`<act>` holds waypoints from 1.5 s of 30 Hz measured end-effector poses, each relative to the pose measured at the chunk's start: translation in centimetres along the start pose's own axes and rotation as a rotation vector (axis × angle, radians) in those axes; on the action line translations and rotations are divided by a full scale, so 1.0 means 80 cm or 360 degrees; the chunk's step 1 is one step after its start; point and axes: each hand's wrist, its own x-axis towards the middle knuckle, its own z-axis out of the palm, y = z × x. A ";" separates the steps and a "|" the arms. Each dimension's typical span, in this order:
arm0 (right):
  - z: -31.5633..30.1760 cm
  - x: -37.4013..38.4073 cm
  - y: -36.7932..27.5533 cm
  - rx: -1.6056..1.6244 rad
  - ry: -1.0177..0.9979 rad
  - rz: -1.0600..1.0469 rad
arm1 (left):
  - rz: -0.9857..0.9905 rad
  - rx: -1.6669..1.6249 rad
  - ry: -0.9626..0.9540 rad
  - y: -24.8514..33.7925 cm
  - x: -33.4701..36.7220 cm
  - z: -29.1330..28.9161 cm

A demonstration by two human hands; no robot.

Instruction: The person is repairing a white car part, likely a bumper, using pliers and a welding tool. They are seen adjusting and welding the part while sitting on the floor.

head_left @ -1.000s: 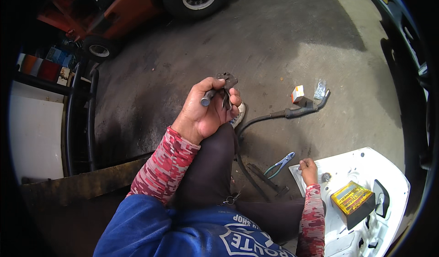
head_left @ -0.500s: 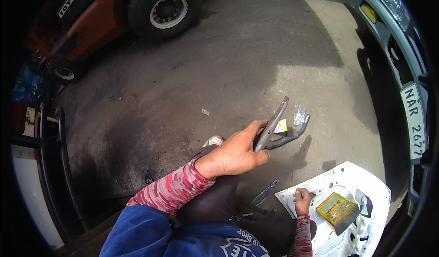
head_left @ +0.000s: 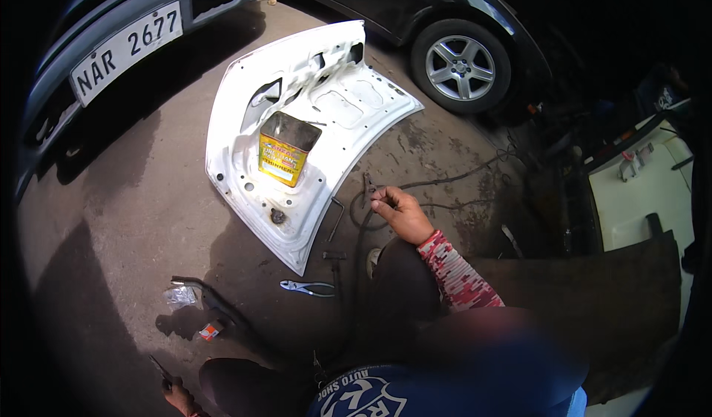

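Note:
At the lower left, my left hand [head_left: 178,397] is closed around a slim grey metal tool [head_left: 158,365], partly cut off by the dark rim. My right hand [head_left: 403,215] pinches a small dark piece [head_left: 368,187] between thumb and fingertips; its kind is unclear. That hand hovers beside the edge of a white car body panel [head_left: 371,120] lying on the ground. On the panel stands a yellow rectangular tin [head_left: 282,157]. A bent metal rod [head_left: 337,220] lies by the panel's edge. Slip-joint pliers [head_left: 306,288] and a hammer-like tool [head_left: 335,256] are near my knees.
A welding torch [head_left: 222,306] lies left of my legs, beside a clear plastic packet [head_left: 180,296] and a small orange-and-white box [head_left: 211,331]. Black cable [head_left: 445,179] snakes across the ground. A car bumper [head_left: 55,83] and a dark car's wheel [head_left: 461,66] bound the far side.
My view has swung to the right. The left hand with its grey tool has gone from the middle to the lower left. My right hand has left the panel's corner and now holds a small dark piece.

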 end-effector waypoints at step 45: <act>-0.036 -0.666 0.111 -0.1430 -0.0293 0.2047 | 0.1363 0.1441 -0.1568 -0.064 0.103 -0.023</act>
